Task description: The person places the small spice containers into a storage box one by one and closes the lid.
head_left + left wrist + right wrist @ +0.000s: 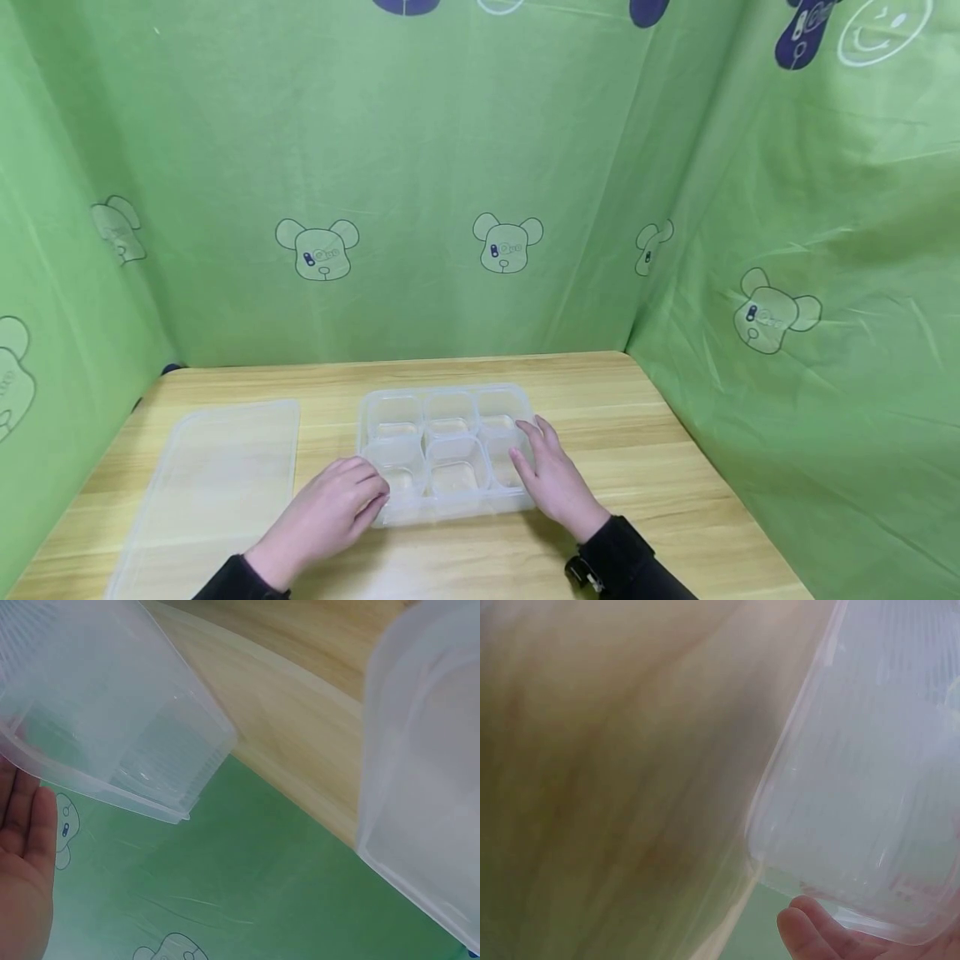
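A clear plastic storage box (450, 507) stands on the table, with several square compartments in two rows. My left hand (337, 510) is at its front left corner, fingers bent and gripping the edge by the near left compartment. In the left wrist view, that hand's fingers (39, 825) pass partly behind the translucent wall. My right hand (555, 479) lies along the box's right side, fingers spread and relaxed, tips over the rim. The right wrist view has its fingertips (802, 930) right at the box's lower edge. The visible compartments hold nothing.
A flat translucent lid (217, 483) lies on the wooden table (637, 433), left of the box. Green fabric walls (420, 308) with bear prints stand close along the table's back and sides.
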The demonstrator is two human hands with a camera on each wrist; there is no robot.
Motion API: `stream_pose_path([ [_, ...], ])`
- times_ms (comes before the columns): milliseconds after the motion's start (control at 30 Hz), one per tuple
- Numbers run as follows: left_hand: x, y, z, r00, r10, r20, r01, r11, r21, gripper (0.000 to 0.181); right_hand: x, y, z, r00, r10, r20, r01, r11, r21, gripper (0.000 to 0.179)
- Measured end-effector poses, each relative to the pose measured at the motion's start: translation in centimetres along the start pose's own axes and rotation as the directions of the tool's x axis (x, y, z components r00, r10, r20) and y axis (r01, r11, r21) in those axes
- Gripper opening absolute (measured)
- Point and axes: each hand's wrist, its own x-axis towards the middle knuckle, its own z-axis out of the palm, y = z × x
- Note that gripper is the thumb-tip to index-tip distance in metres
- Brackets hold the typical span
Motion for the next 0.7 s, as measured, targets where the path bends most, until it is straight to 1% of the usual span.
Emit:
stream_pose_path([
  [133, -0.02, -0.02, -0.11, 1.0, -0.014, -0.005, 0.014, 1.0, 0.003, 0.009, 0.03, 0.06, 0.03, 1.0, -0.001, 0.002, 0.001, 1.0, -0.001, 0.054],
  [467, -0.02, 0.06, -0.16, 1.0, -0.025, -0.005, 0.025, 1.0, 0.007, 0.009, 0.01, 0.24, 0.1, 1.0, 0.001, 0.002, -0.001, 1.0, -0.001, 0.054],
  [600, 0.07, 0.2, -0.33, 0.999, -0.052, 0.0, 0.052, 0.999, 0.006, 0.009, -0.02, 0.23, 0.03, 1.0, 0.002, 0.003, -0.002, 1.0, 0.001, 0.054],
  [700, -0.01, 0.31, -0.56, 0.996, -0.084, -0.008, 0.084, 0.996, -0.001, 0.009, -0.02, 0.19, 0.03, 1.0, 0.002, 0.008, -0.002, 1.0, 0.002, 0.055],
])
